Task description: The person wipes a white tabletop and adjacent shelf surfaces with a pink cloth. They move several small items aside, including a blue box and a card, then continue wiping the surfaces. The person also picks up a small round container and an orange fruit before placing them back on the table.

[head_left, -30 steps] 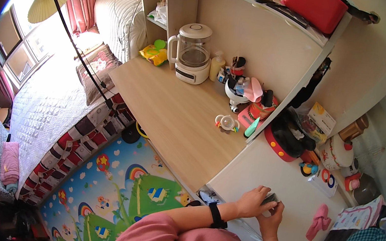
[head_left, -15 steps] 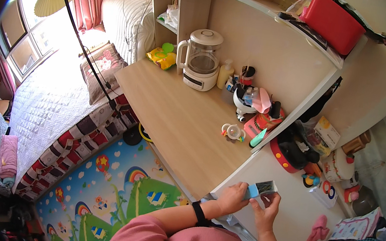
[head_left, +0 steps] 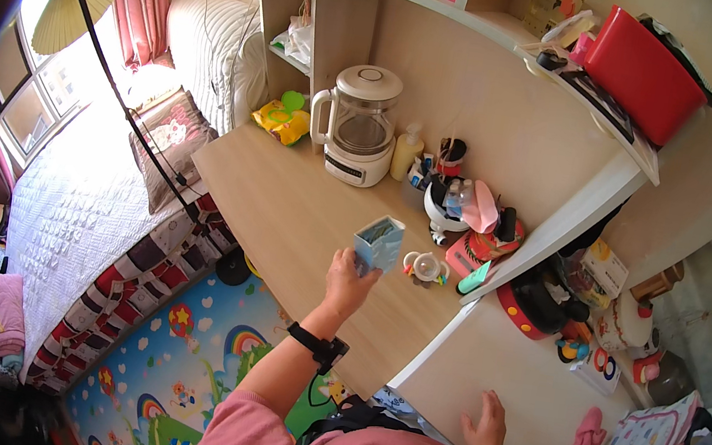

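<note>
My left hand (head_left: 348,289) grips a small light-blue box (head_left: 383,247) with an open top over the wooden desk (head_left: 293,213). Dark and silvery contents show in the box, too small to make out. Just right of it on the desk lies a white ring-shaped baby rattle (head_left: 426,268) with coloured ends. Above the white tabletop at the lower right, my right hand (head_left: 485,433) holds nothing and its fingers are apart. A pink cloth item (head_left: 586,437) lies to the right of that hand.
A glass electric kettle (head_left: 360,136), a yellow wipes pack (head_left: 283,118) and a pump bottle (head_left: 407,151) stand along the desk's back. A mint tube (head_left: 474,278) leans near the divider. A red bin (head_left: 643,74) sits on the shelf; a lamp pole (head_left: 116,74) rises at left.
Both hands were together on the box over the white tabletop. My left hand has carried it left and away over the wooden desk; my right hand has let go and moved lower.
</note>
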Motion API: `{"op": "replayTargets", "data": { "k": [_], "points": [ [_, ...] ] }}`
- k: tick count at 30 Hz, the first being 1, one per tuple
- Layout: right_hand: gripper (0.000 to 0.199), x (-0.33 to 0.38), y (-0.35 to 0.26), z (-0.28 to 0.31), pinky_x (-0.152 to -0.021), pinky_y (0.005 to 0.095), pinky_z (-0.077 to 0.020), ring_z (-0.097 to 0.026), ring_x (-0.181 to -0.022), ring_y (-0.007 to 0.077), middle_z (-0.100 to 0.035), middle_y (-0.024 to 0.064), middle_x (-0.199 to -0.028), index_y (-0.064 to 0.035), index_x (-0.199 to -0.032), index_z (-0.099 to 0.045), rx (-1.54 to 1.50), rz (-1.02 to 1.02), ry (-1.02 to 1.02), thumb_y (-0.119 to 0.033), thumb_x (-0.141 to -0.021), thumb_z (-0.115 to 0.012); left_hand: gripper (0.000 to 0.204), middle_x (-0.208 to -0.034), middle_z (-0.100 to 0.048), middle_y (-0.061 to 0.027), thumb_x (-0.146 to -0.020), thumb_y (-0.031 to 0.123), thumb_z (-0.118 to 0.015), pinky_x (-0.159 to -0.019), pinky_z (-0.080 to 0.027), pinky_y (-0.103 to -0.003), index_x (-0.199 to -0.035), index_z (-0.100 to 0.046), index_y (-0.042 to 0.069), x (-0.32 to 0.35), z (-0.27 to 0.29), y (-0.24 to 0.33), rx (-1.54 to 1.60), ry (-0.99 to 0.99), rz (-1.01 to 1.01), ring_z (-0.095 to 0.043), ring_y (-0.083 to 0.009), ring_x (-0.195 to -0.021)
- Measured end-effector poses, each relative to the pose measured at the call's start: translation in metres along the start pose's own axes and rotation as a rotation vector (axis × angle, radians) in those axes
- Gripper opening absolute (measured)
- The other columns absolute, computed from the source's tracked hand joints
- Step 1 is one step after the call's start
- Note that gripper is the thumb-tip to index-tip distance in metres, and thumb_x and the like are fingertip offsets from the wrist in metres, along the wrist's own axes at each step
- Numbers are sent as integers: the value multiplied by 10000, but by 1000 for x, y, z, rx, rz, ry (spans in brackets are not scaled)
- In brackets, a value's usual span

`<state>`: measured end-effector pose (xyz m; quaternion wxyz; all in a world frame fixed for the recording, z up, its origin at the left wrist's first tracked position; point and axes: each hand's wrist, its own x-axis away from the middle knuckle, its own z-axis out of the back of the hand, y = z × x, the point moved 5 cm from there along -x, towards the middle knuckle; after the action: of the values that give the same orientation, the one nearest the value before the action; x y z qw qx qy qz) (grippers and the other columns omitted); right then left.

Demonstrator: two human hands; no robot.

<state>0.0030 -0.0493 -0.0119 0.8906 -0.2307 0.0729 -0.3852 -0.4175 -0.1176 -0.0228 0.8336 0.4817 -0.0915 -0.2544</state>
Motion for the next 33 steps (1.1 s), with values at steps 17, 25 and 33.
{"op": "replayTargets", "data": {
  "k": [17, 25, 33],
  "points": [
    [867, -20, -3, 4, -1132, 506, -327, -235, -1435, 485, -212, 336, -1537, -31, -1462, -343, 218, -79, -490, -361, -772, -750, 450, -930, -609, -171, -742, 268, -821, -716, -522, -389, -965, -566, -28, -150, 75, 98, 40, 117, -114, -623, -291, -826],
    [954, -10, -2, 12, -1134, 527, -324, -224, -1436, 485, -168, 323, -1561, -41, -1502, -293, 205, -137, -441, -319, -731, -781, 445, -879, -662, -129, -736, 220, -849, -633, -535, -313, -995, -574, -16, -153, 170, 279, 493, 246, -530, -657, -204, -777],
    [986, -2, 8, 23, -1134, 557, -298, -210, -1439, 488, -178, 335, -1553, -33, -1519, -256, 208, -46, -333, -313, -736, -785, 587, -980, -681, -230, -787, 453, -751, -791, -513, -476, -1042, -555, -38, -193, 155, 436, -139, 236, -563, -656, -405, -967]
  ]
}}
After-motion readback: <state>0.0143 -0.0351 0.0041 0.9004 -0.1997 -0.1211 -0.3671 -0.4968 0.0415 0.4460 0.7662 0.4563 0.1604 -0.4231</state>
